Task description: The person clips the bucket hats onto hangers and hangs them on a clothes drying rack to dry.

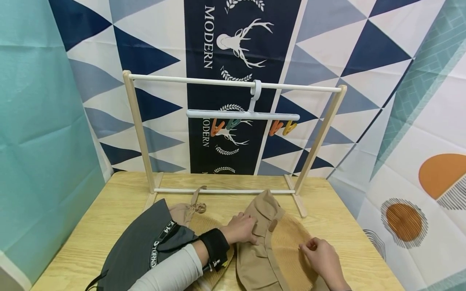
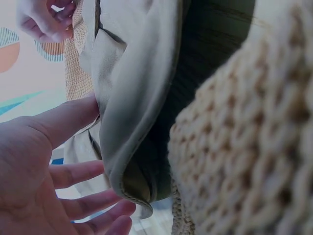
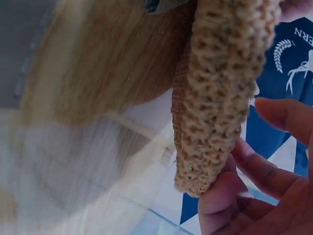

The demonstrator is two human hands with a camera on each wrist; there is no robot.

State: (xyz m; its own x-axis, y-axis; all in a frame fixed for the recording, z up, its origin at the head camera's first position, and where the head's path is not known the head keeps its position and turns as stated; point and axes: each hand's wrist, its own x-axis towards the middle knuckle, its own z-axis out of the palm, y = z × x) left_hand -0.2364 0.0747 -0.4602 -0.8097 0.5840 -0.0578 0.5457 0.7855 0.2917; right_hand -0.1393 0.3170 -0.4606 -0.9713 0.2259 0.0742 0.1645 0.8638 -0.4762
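Observation:
A woven straw hat [image 1: 287,242] with a khaki cloth part [image 1: 255,258] lies on the wooden table [image 1: 109,202] in front of me. My left hand [image 1: 242,228] rests on the khaki cloth with its fingers fairly straight. The left wrist view shows the palm [image 2: 49,161] open and the thumb touching the cloth fold [image 2: 132,98]. My right hand [image 1: 316,250] pinches the straw brim at the hat's right side. In the right wrist view the brim edge [image 3: 210,137] sits between the thumb and curled fingers [image 3: 230,196].
A dark grey hat [image 1: 138,242] with a lettered strap lies at the left, under my left forearm. A wooden rack [image 1: 233,83] stands at the table's back. It carries a white hanger [image 1: 242,114] with coloured clips [image 1: 217,128]. Patterned cloth hangs behind.

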